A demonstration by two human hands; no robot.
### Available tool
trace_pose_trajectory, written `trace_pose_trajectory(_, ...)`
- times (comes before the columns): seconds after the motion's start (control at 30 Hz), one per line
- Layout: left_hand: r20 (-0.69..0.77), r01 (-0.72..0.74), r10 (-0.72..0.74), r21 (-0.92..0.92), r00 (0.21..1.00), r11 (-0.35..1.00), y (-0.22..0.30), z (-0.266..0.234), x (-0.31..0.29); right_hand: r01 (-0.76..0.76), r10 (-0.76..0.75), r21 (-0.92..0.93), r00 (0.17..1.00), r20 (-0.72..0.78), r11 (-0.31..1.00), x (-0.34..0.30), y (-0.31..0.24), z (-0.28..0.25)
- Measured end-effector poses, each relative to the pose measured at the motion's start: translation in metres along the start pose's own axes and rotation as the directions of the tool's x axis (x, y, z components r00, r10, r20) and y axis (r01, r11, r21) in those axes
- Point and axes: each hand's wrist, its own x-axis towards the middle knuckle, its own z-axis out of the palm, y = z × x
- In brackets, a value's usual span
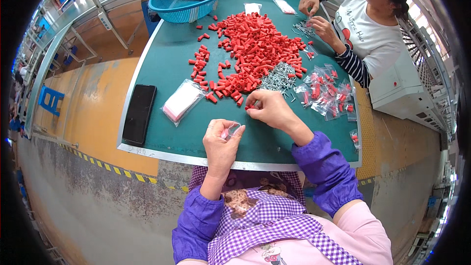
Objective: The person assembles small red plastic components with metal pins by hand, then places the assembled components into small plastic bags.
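Observation:
My left hand (222, 143) pinches a small clear zip bag (231, 131) near the table's front edge. Just beyond it, at the front of the pile, my right hand (272, 110) has its fingertips closed on a small red plastic cap (252, 106), mostly covered by the fingers. A large heap of red caps (257, 44) spreads over the green table (171, 61). At its near right side lies a pile of silver screws (278, 77). Several filled bags (326, 93) with red caps lie to the right. A stack of flat clear bags (182, 102) rests left of my hands.
A black phone (139, 114) lies at the table's left edge. A blue plastic basket (187, 1) stands at the far left corner, with cardboard boxes behind. Across the right corner, a co-worker's hands (316, 17) work over another small screw pile (303, 30).

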Motion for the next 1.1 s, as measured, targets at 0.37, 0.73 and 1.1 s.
trace_pose_trajectory(0.37,0.014,0.059,-0.06,0.012,0.998,0.998,0.002,0.007,0.002,-0.276,0.107,0.742,0.957,0.268,0.611,-0.025,-0.021,0.013)
trace_pose_trajectory(0.73,0.068,-0.041,0.041,-0.001,0.997,0.999,0.016,-0.002,-0.003,0.077,-0.015,0.506,0.992,-0.125,0.859,-0.03,-0.021,0.016)
trace_pose_trajectory(1.1,0.364,0.353,-0.173,-0.515,0.915,0.781,0.016,-0.006,-0.006,-0.16,0.031,0.797,0.984,0.175,0.582,-0.039,-0.009,0.016)
